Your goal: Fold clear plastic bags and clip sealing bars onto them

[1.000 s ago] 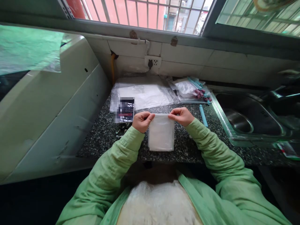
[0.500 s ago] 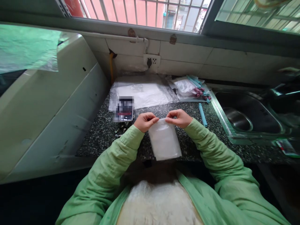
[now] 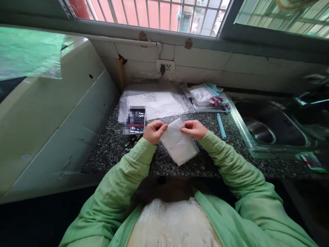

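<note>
A whitish translucent plastic bag (image 3: 179, 144) hangs tilted between my hands, above the front of the speckled counter. My left hand (image 3: 154, 131) pinches its upper left edge between thumb and fingers. On the other side, my right hand (image 3: 194, 129) pinches the right edge near the top. One corner of the bag points up between the two hands. Left of my left hand lies a phone (image 3: 137, 120), partly blurred out. To the right of my right hand a blue sealing clip (image 3: 221, 126) rests on the counter.
Behind my hands lie flat clear plastic sheets or bags (image 3: 159, 101). Beside them is a pile of bags with blue and dark red clips (image 3: 218, 99). A steel sink (image 3: 253, 151) borders the counter on the right; a pale slanted panel (image 3: 64, 113) stands at left.
The bag has turned so one corner points up and its lower end has swung. My hands have moved slightly apart, the left one shifting left and up along the bag's edge.
</note>
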The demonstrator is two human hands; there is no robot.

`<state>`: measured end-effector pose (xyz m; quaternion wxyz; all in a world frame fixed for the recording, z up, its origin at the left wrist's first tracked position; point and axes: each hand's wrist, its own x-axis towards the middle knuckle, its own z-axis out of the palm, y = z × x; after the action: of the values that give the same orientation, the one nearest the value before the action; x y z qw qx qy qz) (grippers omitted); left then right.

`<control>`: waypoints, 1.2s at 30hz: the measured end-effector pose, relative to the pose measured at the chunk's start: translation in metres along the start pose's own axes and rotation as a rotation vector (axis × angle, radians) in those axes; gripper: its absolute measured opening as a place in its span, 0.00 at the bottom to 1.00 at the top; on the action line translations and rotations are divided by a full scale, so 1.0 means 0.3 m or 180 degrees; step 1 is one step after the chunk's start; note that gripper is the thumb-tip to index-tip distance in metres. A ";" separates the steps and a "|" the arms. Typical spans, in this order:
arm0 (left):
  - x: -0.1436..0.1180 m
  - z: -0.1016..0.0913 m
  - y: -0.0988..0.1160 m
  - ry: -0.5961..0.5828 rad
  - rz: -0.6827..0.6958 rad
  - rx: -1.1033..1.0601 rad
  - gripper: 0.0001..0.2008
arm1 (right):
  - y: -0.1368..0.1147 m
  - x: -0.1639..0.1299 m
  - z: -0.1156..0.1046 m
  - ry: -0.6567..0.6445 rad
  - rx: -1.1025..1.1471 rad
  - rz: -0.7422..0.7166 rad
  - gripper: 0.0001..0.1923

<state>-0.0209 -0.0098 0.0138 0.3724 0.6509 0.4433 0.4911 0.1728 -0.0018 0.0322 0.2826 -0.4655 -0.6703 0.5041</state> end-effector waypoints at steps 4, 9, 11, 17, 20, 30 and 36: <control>0.004 -0.003 -0.006 -0.0262 -0.0232 0.0001 0.17 | -0.009 -0.006 -0.006 -0.0097 -0.0421 -0.0186 0.17; 0.006 0.007 -0.009 -0.0506 -0.0169 -0.0088 0.16 | -0.004 -0.008 0.002 -0.0254 -0.0708 -0.0269 0.15; 0.005 0.011 -0.008 -0.0499 -0.0159 -0.0138 0.16 | -0.003 -0.008 0.005 -0.0280 -0.0711 -0.0277 0.15; 0.006 0.013 0.000 -0.0356 -0.0062 -0.0204 0.14 | -0.011 -0.008 0.002 -0.0188 -0.0653 -0.0330 0.15; 0.008 0.012 -0.004 -0.0319 -0.0097 -0.0208 0.14 | -0.010 -0.006 0.002 -0.0150 -0.0512 -0.0221 0.16; 0.009 0.008 -0.013 -0.0022 -0.0022 -0.0206 0.14 | 0.016 -0.008 -0.005 -0.0358 -0.0587 0.0110 0.20; 0.009 0.004 -0.009 -0.0124 -0.0185 -0.0278 0.15 | 0.013 -0.013 -0.014 -0.0403 -0.0811 0.0013 0.17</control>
<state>-0.0201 -0.0065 0.0119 0.4231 0.6303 0.4328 0.4862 0.1794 -0.0035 0.0304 0.1772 -0.4663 -0.7444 0.4439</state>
